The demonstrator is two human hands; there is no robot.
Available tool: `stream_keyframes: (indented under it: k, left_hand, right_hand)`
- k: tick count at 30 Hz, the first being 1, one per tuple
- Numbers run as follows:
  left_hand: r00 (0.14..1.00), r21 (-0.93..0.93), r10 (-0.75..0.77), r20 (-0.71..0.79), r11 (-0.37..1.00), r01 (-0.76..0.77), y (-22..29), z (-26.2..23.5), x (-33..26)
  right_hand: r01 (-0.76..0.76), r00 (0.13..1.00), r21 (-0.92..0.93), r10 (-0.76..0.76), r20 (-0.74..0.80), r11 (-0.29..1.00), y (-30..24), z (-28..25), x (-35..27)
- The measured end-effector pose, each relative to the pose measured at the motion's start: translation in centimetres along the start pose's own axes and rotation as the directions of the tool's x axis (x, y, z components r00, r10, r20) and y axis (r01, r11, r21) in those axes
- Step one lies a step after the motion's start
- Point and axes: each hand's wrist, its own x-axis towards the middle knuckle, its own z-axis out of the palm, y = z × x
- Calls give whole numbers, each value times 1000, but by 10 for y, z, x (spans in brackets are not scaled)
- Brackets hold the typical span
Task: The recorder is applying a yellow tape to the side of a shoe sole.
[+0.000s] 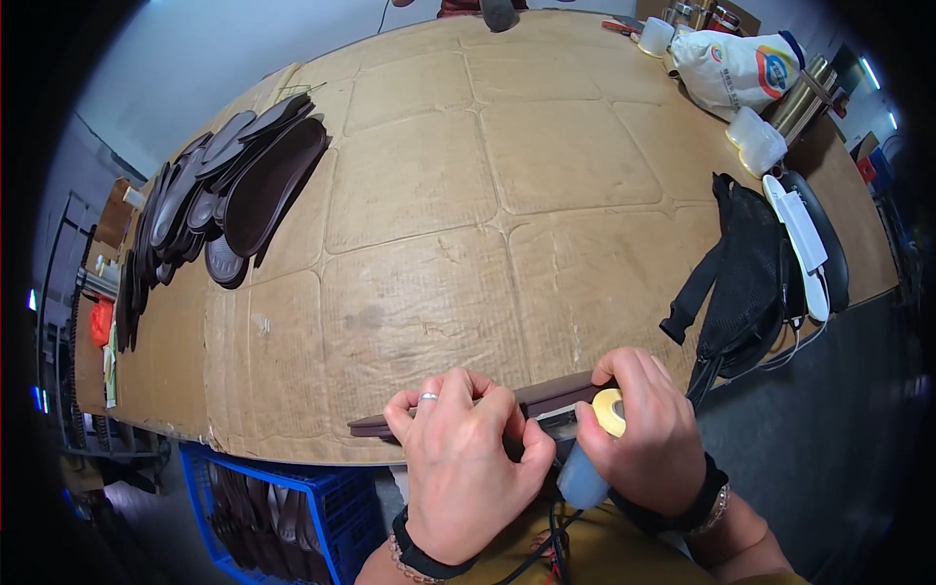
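At the table's near edge, a dark brown shoe sole stands on its side. My left hand, with a ring on one finger, is closed on the sole's left half. My right hand is closed around a small yellow roll with a dark centre, beside the sole's right part. A thin, pale strip or blade shows between the hands along the sole; its kind is unclear. Just below the roll hangs a translucent bluish rounded piece. My fingertips behind the sole are partly hidden.
Cardboard covers the table. Brown soles are piled at the left; a blue crate below holds more. On the right lie a black bag, a white power strip, clear rolls and a white bag.
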Motion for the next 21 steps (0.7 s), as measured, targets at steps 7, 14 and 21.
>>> stream_keyframes:
  k: [7, 14, 21]
  left_hand:
    - [999, -7, 18, 31, 1000, -18, 0, -2, 1]
    - [999, -3, 26, 39, 1000, -26, 0, -1, 3]
    - [997, -32, 41, 61, 999, -39, -4, -3, 5]
  right_hand:
    - [-30, 1000, -15, 30, 1, 999, -2, 2, 1]
    - [-23, 1000, -37, 23, -1, 999, -4, 2, 2]
    - [-43, 999, -15, 43, 15, 999, -4, 1, 3]
